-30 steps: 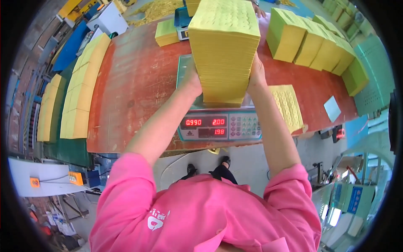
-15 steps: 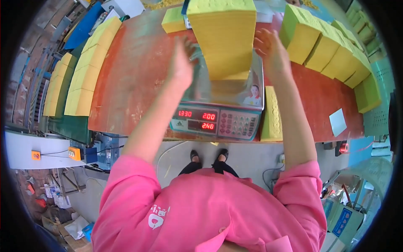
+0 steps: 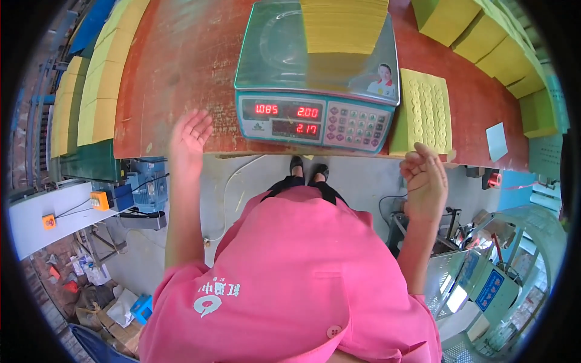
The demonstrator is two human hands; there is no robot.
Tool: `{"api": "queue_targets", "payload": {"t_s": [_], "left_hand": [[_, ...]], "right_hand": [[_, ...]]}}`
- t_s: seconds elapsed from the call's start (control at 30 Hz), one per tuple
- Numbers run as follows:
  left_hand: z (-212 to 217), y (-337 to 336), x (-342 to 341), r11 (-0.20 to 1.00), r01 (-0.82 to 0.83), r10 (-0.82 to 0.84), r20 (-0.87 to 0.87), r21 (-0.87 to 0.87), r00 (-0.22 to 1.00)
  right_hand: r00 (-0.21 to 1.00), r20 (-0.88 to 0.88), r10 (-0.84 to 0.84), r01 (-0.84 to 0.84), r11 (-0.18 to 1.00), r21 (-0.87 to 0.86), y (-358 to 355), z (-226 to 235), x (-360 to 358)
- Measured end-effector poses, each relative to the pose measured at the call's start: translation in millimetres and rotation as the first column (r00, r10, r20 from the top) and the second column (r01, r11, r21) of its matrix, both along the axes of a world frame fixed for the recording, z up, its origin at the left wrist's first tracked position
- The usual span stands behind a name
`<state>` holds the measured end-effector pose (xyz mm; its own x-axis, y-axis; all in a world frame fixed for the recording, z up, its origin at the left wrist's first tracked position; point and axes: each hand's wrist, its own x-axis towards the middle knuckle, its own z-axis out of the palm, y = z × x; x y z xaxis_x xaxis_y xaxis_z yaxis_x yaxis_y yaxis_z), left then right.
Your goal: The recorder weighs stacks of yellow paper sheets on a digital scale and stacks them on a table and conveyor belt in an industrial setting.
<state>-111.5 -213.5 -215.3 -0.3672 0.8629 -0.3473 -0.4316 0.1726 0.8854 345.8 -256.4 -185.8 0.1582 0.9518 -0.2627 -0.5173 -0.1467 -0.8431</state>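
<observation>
A tall stack of yellow paper (image 3: 345, 27) stands on the pan of a digital scale (image 3: 269, 63), its top cut off by the view's edge. My left hand (image 3: 192, 136) hangs over the red table's near edge, left of the scale, open with its fingers stretched out and nothing in it. Beside the scale's right side lies a lower stack of yellow paper (image 3: 426, 112) with rows of ring-shaped cuts. Just in front of that stack is my right hand (image 3: 426, 181), empty, its fingers loosely bent and apart.
Rows of yellow paper stacks line the left side (image 3: 100, 91) and the right side (image 3: 490, 45) of the red table (image 3: 175, 66). A pale paper slip (image 3: 497, 142) lies near the right front edge. An orange switch box (image 3: 100, 201) sits on a white panel at the left.
Both hands have drawn back from the tall stack toward me, leaving it on the scale. The view has shifted, so the scale appears higher. The scale's red readings have changed.
</observation>
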Motion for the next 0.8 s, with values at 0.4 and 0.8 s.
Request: {"api": "queue_targets", "payload": {"t_s": [0.4,0.8], "left_hand": [[39,47,16,0.960,0.248,-0.245,-0.043,0.126,0.969],[190,130,112,0.510,0.677,0.120,-0.823,0.531,0.555]], "right_hand": [[0.997,-0.043,-0.071,0.072,0.997,0.028,-8,-8,-31],[0.993,-0.066,-0.095,0.095,0.996,0.000,-6,-20,-50]]}}
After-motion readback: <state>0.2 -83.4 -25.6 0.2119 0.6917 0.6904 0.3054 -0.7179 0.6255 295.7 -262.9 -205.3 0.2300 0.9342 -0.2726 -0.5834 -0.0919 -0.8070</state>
